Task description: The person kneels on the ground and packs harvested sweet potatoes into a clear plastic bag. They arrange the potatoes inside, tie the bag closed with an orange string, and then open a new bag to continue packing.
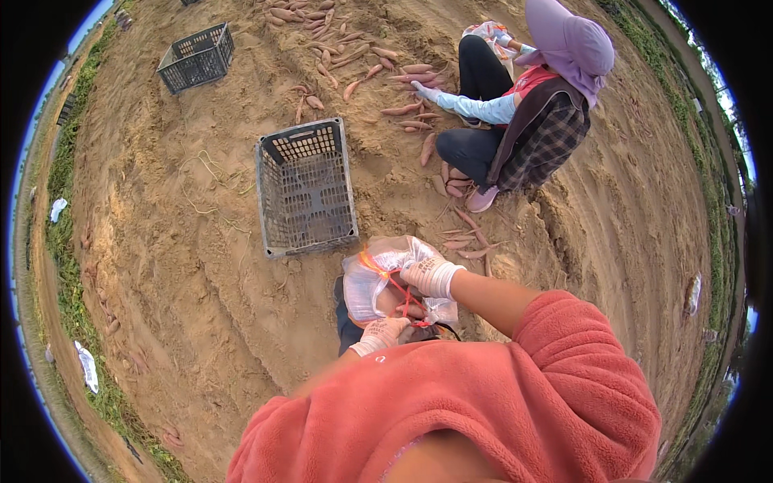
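Observation:
My two gloved hands are at a translucent plastic woven bag (362,296) with orange stripes, just in front of my body. My right hand (430,276), in a white glove, grips the far right part of the bag's mouth beside a red drawstring (407,302). Nearer to me, my left hand (386,333) holds the near edge of the mouth, where the red string runs between both hands. Sweet potatoes (412,311) show inside the opening. Beyond the bag stands a black plastic crate (308,193) with nothing seen in it.
A person (537,121) in a purple sun hat squats at the upper right, one gloved hand over sweet potatoes (416,78) on the soil. More sweet potatoes (474,232) lie right of the bag. Another black crate (196,60) stands at the upper left. Dry vines (211,175) lie on the ground.

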